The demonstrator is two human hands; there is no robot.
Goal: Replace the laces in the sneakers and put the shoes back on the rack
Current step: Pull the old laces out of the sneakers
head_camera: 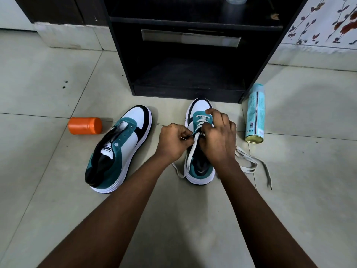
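Two white, teal and black sneakers stand on the tiled floor in front of a black shoe rack [185, 78]. The left sneaker [119, 149] has no lace in its eyelets. The right sneaker [199, 117] carries a white lace [190, 151] through its front eyelets. My left hand [172, 142] pinches the lace's end beside the eyelets. My right hand [216, 138] grips the right sneaker from above and hides its middle. The lace's other part [251, 161] trails loose on the floor to the right.
An orange jar [85, 125] lies on its side left of the sneakers. A light blue spray can [256, 115] lies on the floor at the right, next to the rack's corner. A flowered curtain [324, 20] hangs at the far right.
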